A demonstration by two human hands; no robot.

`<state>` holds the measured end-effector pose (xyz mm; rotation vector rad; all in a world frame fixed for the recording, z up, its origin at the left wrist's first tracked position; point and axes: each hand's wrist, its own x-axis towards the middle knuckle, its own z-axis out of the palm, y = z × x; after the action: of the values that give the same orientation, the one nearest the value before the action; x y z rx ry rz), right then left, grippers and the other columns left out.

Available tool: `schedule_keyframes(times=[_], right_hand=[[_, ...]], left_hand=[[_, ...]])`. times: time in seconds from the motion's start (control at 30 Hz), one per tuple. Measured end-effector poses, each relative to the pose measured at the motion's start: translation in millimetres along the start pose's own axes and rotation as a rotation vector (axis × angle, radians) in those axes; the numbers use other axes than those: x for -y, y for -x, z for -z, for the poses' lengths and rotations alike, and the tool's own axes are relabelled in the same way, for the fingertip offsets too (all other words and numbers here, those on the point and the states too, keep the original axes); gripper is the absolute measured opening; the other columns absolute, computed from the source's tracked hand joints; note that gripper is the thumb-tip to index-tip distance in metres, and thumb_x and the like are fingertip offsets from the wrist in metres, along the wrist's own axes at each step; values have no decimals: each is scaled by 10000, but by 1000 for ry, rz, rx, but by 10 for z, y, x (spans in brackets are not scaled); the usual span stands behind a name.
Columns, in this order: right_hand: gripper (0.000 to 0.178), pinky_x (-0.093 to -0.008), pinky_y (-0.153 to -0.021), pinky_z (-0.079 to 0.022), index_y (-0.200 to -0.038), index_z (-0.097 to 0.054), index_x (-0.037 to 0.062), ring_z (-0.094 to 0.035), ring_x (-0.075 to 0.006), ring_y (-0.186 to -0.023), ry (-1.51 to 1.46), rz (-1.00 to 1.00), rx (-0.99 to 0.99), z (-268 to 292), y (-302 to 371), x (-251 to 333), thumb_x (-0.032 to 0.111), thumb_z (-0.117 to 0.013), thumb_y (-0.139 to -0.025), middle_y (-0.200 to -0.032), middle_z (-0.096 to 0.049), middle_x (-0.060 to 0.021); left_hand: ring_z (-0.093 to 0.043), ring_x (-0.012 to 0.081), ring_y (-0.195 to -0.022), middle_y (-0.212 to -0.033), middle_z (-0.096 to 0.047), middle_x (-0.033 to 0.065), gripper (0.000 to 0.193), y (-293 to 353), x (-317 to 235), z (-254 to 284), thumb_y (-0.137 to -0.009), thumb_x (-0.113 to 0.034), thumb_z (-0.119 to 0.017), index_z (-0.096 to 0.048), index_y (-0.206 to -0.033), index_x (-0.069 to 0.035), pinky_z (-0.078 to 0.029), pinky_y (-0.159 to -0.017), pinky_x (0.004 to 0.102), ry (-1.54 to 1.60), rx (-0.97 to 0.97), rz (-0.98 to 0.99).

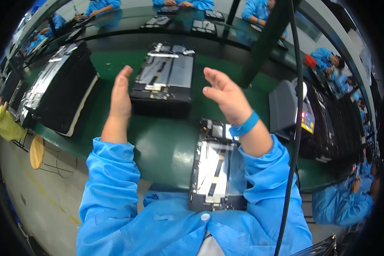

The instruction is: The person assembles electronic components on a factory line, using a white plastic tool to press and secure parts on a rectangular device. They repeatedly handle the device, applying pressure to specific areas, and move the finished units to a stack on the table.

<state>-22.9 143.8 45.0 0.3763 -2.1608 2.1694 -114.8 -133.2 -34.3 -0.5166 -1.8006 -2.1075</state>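
Middle stack (168, 70): a dark block topped by a flat electronic unit with its innards bared; it stands on the green table (158, 149), between the hands and toward the far side.
Left hand (121, 96): empty, stretched flat with fingers together, right beside the stack's left side; whether it touches, I cannot tell.
Right hand (228, 96): empty, thumb and fingers parted, clear of the stack's right side.
Weight: probably hefty as a block, though a single unit should be light.
Stiffness: the top unit looks rigid; any layers beneath could slip over one another if tilted.
Fragile parts: the bared boards, dark strip and silvery panels on top would likely suffer from pressing or scraping.
Best hold: low on both dark sides, palms flat, squeezing evenly, off the top face.
Near unit (211, 170): similarly opened, at the table's near edge, partly hidden by the right forearm.
Left stack (66, 85): another dark block, well apart from the middle one.
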Motion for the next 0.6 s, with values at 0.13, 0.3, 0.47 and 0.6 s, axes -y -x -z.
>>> schedule_keyframes(times=[0.13,0.3,0.47,0.6], right_hand=[[409,-326,-1055,-344,-1295,-490,-15,-477,-196,-1231,131,-62,121,325,634,454,55,-553,-897,-1284,-543,-100],[366,-306,-958,-431,-1199,-557,-37,-572,-176,-1079,252,-214,152,635,1598,550,160,-620,-897,-1134,-620,-111],[236,-265,-673,-476,-1073,-639,4,-571,-114,-726,430,-243,41,566,2243,210,86,-626,-852,-837,-642,-61],[203,-309,-644,-475,-1025,-662,42,-596,-207,-692,523,-186,186,478,2419,198,98,-625,-833,-767,-609,-89]], left_hand=[[-435,201,-1246,-1319,-490,140,411,256,-268,37,-976,-225,-455,-464,-1295,34,-286,-1076,328,-188,-66,-260],[-534,213,-1122,-1167,-584,125,238,776,-755,-264,-896,-33,-521,-589,-1114,36,-386,-990,326,-376,-34,-458],[-599,287,-998,-965,-638,148,160,1495,-993,-436,-775,-54,-620,-633,-910,30,-461,-891,389,-370,435,-289],[-596,342,-1010,-946,-646,145,250,1736,-1022,-626,-684,-83,-692,-650,-911,11,-467,-884,426,-522,678,-226]])
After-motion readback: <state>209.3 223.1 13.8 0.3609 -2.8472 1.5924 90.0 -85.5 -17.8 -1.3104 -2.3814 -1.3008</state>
